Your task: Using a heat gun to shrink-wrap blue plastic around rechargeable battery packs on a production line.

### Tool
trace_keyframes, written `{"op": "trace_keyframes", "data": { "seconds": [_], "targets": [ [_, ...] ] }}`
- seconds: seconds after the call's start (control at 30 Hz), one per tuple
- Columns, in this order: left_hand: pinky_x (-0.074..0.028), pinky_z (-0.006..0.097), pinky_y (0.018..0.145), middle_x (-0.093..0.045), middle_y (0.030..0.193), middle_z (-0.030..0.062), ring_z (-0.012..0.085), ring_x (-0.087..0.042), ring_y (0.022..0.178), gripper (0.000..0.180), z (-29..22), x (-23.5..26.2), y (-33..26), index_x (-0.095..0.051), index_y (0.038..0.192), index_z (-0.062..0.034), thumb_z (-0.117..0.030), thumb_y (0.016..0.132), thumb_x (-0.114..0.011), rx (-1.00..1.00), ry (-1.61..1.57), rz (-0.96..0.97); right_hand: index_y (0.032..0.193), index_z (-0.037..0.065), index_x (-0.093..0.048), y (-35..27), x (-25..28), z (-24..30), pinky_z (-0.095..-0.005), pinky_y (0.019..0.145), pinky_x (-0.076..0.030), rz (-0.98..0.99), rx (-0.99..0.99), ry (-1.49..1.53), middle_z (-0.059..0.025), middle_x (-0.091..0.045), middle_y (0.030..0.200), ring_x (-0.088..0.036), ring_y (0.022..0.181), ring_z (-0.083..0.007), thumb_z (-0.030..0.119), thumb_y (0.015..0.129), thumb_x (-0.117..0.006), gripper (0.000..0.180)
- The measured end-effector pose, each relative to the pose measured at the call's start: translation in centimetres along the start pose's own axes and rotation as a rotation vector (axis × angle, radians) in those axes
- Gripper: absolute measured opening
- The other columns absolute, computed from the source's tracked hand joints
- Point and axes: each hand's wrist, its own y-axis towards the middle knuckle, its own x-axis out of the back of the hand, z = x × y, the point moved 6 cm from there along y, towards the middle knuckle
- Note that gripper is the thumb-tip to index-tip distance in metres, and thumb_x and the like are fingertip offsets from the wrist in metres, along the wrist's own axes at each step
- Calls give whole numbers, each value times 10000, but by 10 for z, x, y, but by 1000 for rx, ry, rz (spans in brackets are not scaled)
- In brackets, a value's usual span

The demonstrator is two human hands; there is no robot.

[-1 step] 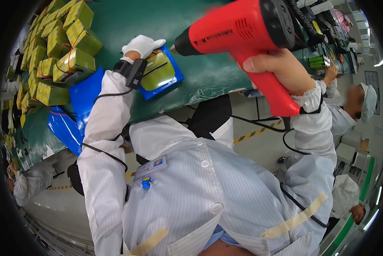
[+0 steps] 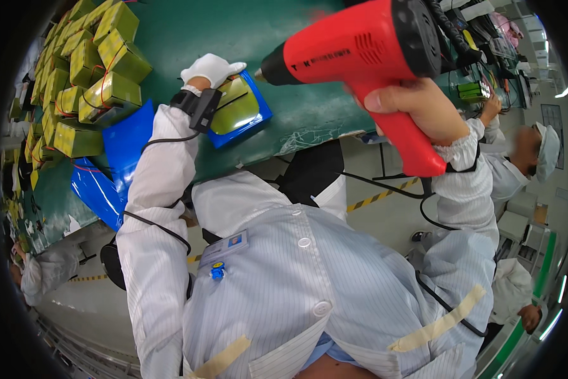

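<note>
Blue-plastic-wrapped yellow block (image 2: pixel 243 112): likely heavy, slick, hold sides; white-gloved left hand (image 2: pixel 211 69) at edge, grip unclear; right hand (image 2: pixel 420 110) clasps red pistol-shaped heat gun (image 2: pixel 341 54)

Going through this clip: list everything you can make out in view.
Workbench: one, green, top
Heat gun: one, red and black, above workbench, upper centre-right
Wrapped pack: one, yellow-green with blue wrap, on workbench
Stacked packs: many, yellow-green, upper left
Blue sheets: at least two, blue, beside stacked packs
Green pack: at least one, green, upper right
ID badge: one, mostly white, chest
Wrist device: one, black, left wrist
Co-workers: three visible, white clothing, lower left and right
Floor tape: count unclear, yellow and black, below workbench edge
Left hand: one, white glove, on wrapped pack
Right hand: one, bare, gripping heat gun
</note>
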Motion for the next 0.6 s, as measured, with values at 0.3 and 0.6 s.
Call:
{"op": "trace_keyframes", "data": {
  "seconds": [0.3,0.6],
  "targets": [
    [-544,366,756,-769,896,109,243,-703,790,465,-7,-3,10,-803,1010,-52,-490,853,-794,-62,-199,143,1327,9,-584,-62,18,-48,-285,684,-557,-87,-158,97,-99,-679,1134,-654,863,-158,173,764,-781,619],
    [-534,461,890,-734,1134,159,373,-692,1062,600,-30,4,32,-767,1108,-29,-563,834,-778,-51,255,211,1303,-9,-597,-93,14,-56,-324,763,-550,-159,-56,228,-128,-675,1121,-641,950,-208,136,694,-786,653]
  ]
}}
